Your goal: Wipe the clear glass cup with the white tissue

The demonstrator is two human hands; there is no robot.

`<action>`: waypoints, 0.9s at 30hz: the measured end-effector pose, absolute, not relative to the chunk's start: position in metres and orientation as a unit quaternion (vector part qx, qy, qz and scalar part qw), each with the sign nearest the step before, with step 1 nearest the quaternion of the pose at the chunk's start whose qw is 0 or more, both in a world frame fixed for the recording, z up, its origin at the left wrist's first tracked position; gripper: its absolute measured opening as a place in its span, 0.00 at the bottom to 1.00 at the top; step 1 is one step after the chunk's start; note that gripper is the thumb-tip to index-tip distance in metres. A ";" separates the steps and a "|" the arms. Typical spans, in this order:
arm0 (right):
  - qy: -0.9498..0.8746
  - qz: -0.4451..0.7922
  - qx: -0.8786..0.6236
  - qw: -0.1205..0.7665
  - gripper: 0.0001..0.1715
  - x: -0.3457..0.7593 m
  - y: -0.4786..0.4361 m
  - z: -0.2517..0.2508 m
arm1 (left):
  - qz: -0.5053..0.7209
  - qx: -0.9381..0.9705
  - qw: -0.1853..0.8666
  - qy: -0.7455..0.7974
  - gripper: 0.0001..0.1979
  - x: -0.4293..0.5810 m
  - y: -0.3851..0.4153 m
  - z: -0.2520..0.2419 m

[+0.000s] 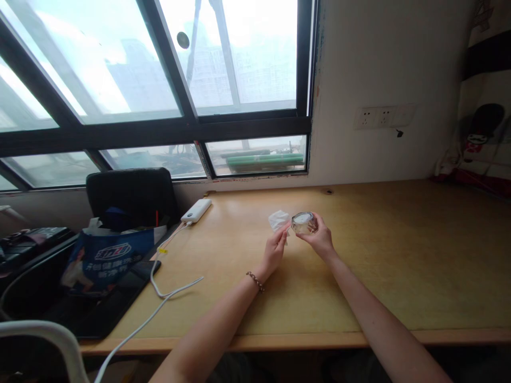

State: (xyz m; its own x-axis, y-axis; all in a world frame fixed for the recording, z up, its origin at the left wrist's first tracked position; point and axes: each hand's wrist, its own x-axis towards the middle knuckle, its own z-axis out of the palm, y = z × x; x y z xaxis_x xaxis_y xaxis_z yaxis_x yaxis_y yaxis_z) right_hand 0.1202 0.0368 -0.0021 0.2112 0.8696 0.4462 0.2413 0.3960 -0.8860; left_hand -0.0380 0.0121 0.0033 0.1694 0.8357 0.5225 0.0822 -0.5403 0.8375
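Observation:
My right hand point(319, 238) is wrapped round a small clear glass bowl or cup point(303, 222), held above the wooden table point(379, 266). Its rim faces up toward me, and the inside looks pale. Just left of the glass, my left hand point(276, 247) pinches a crumpled white tissue point(278, 219). The tissue spreads out beyond the fingertips. Those fingertips are close to the glass; I cannot tell whether they touch it. A beaded bracelet point(255, 281) circles my left wrist.
A white power bank point(196, 211) with a white cable point(159, 295) lies along the table's left side. Near the left edge is a flat black panel point(123, 298). Beyond it, a blue bag point(109, 258) rests on a black chair point(133, 194). Windows and a wall border the back.

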 end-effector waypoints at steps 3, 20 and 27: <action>-0.568 0.262 -0.483 0.613 0.46 0.120 0.039 -0.004 | 0.540 0.720 0.292 0.322 0.18 -0.038 0.010 0.005; -0.646 0.166 -0.496 0.556 0.44 0.113 0.021 0.008 | 0.530 0.734 0.299 0.300 0.16 -0.038 -0.002 0.025; -0.642 0.212 -0.469 0.569 0.47 0.112 0.020 0.010 | 0.557 0.682 0.347 0.323 0.15 -0.044 0.007 0.022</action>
State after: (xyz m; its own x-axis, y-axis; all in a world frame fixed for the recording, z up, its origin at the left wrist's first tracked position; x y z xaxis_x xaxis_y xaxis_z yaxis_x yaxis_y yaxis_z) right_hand 0.1124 0.0197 0.0105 0.0865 0.8433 0.5304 0.3604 0.4699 -0.8058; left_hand -0.0439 0.0067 0.0224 0.1711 0.8273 0.5350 0.0532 -0.5500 0.8335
